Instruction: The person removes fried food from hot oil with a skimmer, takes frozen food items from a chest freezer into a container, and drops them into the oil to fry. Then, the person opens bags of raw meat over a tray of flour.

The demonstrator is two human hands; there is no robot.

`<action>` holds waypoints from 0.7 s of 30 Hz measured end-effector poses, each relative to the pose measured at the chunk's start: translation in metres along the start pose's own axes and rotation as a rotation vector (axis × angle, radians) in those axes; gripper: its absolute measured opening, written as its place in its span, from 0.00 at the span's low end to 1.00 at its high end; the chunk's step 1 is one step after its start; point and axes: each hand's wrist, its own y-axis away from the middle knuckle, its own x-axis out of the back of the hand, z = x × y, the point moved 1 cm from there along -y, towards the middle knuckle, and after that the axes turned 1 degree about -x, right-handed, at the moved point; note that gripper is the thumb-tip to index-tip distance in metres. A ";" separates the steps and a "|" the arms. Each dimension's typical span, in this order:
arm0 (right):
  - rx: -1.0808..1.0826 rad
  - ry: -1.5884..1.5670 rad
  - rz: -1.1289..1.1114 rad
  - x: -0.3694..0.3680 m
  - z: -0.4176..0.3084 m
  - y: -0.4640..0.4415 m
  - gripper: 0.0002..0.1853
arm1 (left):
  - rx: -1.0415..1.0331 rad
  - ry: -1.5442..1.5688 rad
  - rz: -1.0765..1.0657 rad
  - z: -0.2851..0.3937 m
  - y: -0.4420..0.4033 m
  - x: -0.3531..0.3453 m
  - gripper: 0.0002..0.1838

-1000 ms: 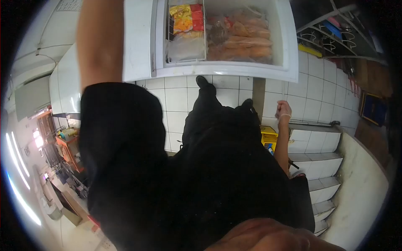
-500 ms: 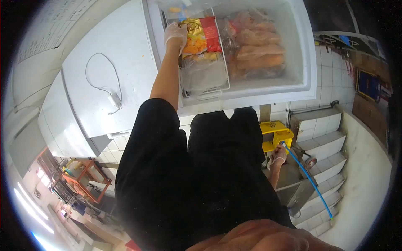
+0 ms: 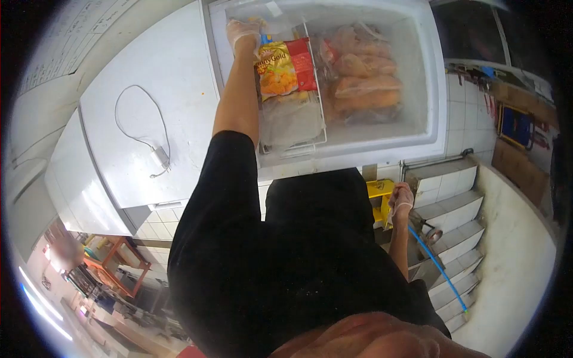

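My left hand (image 3: 243, 34), in a clear glove, reaches into the open chest freezer (image 3: 412, 140) at its upper left corner, beside the wire basket (image 3: 324, 113). Its fingers are bent at the basket's far end, and what they hold, if anything, is hidden. Just below it a gold and red food bag (image 3: 280, 68) lies in the basket on a clear bag (image 3: 292, 119). Orange-pink bagged goods (image 3: 364, 86) fill the part right of the basket. My right hand (image 3: 401, 197), gloved too, hangs closed beside my body, away from the freezer; its contents are too small to make out.
A white cable with a plug (image 3: 158, 156) lies on the freezer's closed lid (image 3: 191, 107). Behind my right hand are a yellow stand (image 3: 379, 190), a blue pole (image 3: 439, 265) and tiled steps (image 3: 456, 209). An orange rack (image 3: 134, 277) stands at the lower left.
My left hand has moved from the gold and red bag to the basket's far end. That bag sits slightly lower in view. My right hand has risen toward the freezer's front edge.
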 end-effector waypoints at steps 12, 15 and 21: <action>0.060 0.223 -0.275 -0.127 -0.106 -0.066 0.10 | -0.314 -0.829 0.054 -0.008 -0.042 -0.067 0.30; 0.032 0.220 -0.310 -0.158 -0.130 -0.084 0.09 | -0.405 -0.785 0.095 -0.007 -0.025 -0.056 0.24; 0.270 0.371 -0.319 -0.226 -0.179 -0.131 0.08 | -0.327 -0.568 0.007 0.006 0.016 -0.023 0.21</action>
